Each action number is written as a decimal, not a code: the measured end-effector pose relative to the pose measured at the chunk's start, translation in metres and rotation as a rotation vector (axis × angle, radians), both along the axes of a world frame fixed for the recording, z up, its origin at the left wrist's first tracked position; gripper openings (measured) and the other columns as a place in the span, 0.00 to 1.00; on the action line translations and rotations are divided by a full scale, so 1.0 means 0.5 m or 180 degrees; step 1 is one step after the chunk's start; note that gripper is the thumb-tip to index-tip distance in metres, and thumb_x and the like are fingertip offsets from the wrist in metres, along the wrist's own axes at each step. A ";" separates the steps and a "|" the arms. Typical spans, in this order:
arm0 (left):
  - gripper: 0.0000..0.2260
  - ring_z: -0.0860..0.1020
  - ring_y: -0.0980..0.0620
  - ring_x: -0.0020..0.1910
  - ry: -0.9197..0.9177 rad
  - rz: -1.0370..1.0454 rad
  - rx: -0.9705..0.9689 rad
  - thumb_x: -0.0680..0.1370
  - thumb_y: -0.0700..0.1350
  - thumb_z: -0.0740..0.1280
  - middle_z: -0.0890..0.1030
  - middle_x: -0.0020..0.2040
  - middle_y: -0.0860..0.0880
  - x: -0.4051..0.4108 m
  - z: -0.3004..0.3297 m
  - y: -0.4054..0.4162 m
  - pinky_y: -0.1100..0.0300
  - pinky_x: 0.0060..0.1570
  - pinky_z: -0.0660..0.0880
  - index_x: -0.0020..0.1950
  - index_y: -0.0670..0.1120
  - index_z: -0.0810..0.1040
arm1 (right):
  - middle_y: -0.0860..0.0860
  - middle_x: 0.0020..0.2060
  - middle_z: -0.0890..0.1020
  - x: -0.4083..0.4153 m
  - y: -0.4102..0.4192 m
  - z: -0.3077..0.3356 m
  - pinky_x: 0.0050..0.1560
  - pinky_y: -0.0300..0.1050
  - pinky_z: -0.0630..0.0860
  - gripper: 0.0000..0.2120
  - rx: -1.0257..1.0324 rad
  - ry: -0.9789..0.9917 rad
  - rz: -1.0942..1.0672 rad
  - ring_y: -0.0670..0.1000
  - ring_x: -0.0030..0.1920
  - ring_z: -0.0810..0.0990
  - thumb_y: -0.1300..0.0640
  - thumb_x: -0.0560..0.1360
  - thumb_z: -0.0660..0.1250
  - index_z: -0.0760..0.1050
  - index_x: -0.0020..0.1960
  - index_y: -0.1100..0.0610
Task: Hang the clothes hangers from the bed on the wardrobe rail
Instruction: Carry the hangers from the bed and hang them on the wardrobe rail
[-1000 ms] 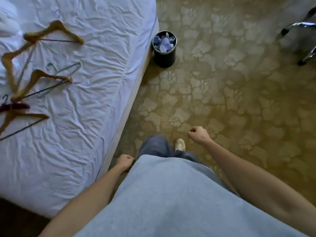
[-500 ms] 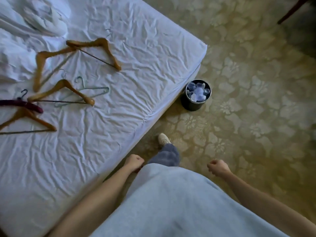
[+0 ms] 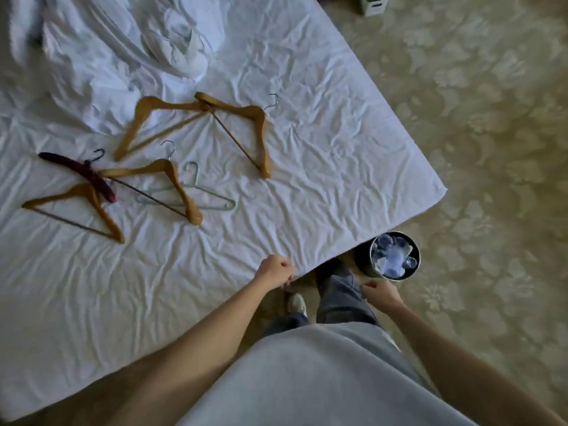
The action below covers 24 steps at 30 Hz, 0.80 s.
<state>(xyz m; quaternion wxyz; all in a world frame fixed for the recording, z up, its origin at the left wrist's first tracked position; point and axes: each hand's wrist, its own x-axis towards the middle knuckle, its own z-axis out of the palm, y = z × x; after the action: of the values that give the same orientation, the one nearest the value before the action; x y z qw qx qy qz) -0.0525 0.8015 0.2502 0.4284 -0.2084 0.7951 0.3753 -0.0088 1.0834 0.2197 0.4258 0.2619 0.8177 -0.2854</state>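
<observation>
White, creased sheeting covers the bed (image 3: pixel 322 167), and the clothes hangers lie scattered on it, none of them in a hand. Two wooden hangers overlap toward the far side: one (image 3: pixel 242 130) with its hook pointing right, the other (image 3: pixel 144 118) crossing it at the shoulder. Nearer lie a third wooden hanger (image 3: pixel 172 192) and a fourth (image 3: pixel 92 210) at the left, with a dark maroon padded hanger (image 3: pixel 83 175) resting across where those two meet. A pale green wire hanger (image 3: pixel 209 198) lies partly under the third wooden one. Bunched white bedding (image 3: pixel 172 41) sits at the far end. The left hand (image 3: pixel 274 270) hangs over the bed's near edge, its fingers (image 3: pixel 287 273) curled into a loose fist around nothing. The right hand (image 3: pixel 379 293) hangs over the floor beside the leg, fingers likewise curled in and empty. A black round bin (image 3: pixel 362 259) stands on the patterned carpet (image 3: pixel 476 149) just beside the bed's corner, close to the right hand.
</observation>
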 end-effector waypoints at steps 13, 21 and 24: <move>0.11 0.83 0.47 0.48 -0.0243 0.1637 -0.0828 0.79 0.47 0.62 0.85 0.50 0.46 -0.285 -0.086 -0.165 0.54 0.52 0.81 0.57 0.47 0.81 | 0.56 0.49 0.85 -0.657 -0.270 -0.041 0.53 0.49 0.79 0.09 -0.0639 0.0499 0.1226 0.56 0.52 0.83 0.57 0.76 0.68 0.84 0.53 0.58; 0.15 0.79 0.40 0.60 0.0009 0.2351 -0.1383 0.79 0.45 0.64 0.82 0.61 0.42 -0.496 -0.274 -0.333 0.54 0.54 0.75 0.62 0.41 0.81 | 0.54 0.54 0.83 -0.850 -0.471 -0.228 0.59 0.51 0.77 0.13 -0.0615 0.0639 0.1194 0.56 0.58 0.80 0.55 0.77 0.68 0.80 0.60 0.57; 0.20 0.78 0.38 0.63 -0.0074 0.2751 -0.1559 0.78 0.46 0.65 0.78 0.65 0.38 -0.541 -0.362 -0.386 0.49 0.59 0.75 0.65 0.35 0.75 | 0.55 0.55 0.82 -0.897 -0.526 -0.312 0.61 0.52 0.76 0.22 -0.0542 0.0795 0.0836 0.57 0.60 0.79 0.51 0.77 0.69 0.73 0.68 0.59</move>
<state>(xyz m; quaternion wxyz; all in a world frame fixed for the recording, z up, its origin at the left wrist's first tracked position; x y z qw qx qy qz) -0.3229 0.6085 0.0692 0.1809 -0.6177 0.6960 0.3184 -0.4575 0.8202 0.0636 0.3753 0.0786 0.8642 -0.3258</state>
